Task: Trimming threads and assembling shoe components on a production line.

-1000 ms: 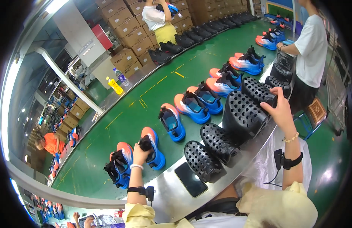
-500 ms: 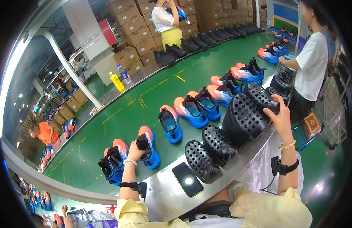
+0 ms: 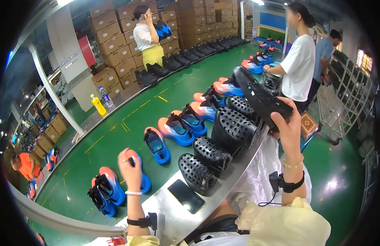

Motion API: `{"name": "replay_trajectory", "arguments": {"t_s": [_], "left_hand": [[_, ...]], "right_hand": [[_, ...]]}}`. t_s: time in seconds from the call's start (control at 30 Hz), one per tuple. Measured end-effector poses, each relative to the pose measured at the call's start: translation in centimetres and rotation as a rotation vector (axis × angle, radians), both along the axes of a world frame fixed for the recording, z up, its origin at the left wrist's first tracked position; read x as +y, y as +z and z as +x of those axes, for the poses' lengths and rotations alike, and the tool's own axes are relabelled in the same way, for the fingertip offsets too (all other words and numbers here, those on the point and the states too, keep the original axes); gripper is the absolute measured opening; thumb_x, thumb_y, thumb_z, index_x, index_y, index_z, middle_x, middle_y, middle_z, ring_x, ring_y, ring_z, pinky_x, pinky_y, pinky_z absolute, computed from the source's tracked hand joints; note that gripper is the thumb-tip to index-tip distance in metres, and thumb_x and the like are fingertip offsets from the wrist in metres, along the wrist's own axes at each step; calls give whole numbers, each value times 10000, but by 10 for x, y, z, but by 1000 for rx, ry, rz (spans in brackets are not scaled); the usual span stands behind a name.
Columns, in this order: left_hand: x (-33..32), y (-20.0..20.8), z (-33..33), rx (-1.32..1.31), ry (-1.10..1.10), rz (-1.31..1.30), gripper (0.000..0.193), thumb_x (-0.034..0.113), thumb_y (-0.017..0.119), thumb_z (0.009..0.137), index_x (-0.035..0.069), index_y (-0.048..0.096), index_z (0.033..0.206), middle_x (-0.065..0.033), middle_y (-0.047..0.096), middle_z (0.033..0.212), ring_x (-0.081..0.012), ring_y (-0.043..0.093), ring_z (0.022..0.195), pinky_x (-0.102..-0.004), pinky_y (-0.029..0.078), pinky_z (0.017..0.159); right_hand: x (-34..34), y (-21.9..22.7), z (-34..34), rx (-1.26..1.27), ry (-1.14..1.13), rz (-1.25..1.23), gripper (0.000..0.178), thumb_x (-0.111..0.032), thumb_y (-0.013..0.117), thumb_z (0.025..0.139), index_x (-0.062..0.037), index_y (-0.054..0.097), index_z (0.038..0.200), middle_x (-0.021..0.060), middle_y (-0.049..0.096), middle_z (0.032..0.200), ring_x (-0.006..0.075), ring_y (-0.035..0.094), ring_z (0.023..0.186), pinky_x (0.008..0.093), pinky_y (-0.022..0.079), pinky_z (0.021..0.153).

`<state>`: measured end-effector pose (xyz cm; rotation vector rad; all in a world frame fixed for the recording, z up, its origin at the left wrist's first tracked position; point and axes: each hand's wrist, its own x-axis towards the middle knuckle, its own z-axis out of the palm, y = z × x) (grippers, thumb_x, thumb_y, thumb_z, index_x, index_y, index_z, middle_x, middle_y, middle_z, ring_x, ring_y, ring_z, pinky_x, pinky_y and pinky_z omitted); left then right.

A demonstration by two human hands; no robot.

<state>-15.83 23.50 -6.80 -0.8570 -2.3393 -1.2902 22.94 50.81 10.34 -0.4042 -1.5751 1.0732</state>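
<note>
My right hand grips one end of a black perforated plastic shoe form, raised and tilted above the metal table edge. Other forms stand in a row below it, among them a large one and a smaller one. My left hand, its fingers curled, is over the front part of an orange-and-blue sneaker; whatever the fingers pinch is hidden. A pair of like sneakers sits left of that hand, and a single sneaker stands to its right.
A dark phone lies on the metal edge. More sneakers line the green table. Black shoes and two bottles stand along the far side. A co-worker in white stands at the right.
My right hand has lifted the shoe form from the row and tipped it up. My left hand has moved from the sneaker's collar toward its front. The whole view has shifted.
</note>
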Motion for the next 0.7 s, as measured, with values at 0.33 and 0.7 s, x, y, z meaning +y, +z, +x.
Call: {"name": "replay_trajectory", "arguments": {"t_s": [0.33, 0.7], "left_hand": [[36, -76, -11, -134, -61, -467, 563, 370, 748, 816, 101, 601, 1288, -265, 294, 1553, -441, 468, 1288, -472, 464, 1020], [-32, -87, 36, -315, -154, -55, 447, 218, 745, 829, 85, 602, 1231, -260, 332, 1535, -423, 576, 1176, -454, 492, 956]], "right_hand": [[-135, 38, -95, -328, 408, 124, 468, -155, 806, 813, 12, 563, 1177, 84, 710, 980, 129, 670, 832, 286, 545, 745], [-180, -71, -289, -957, 252, 680, 486, -341, 775, 813, 108, 620, 918, 273, 674, 832, 371, 696, 814, 427, 543, 708]]}}
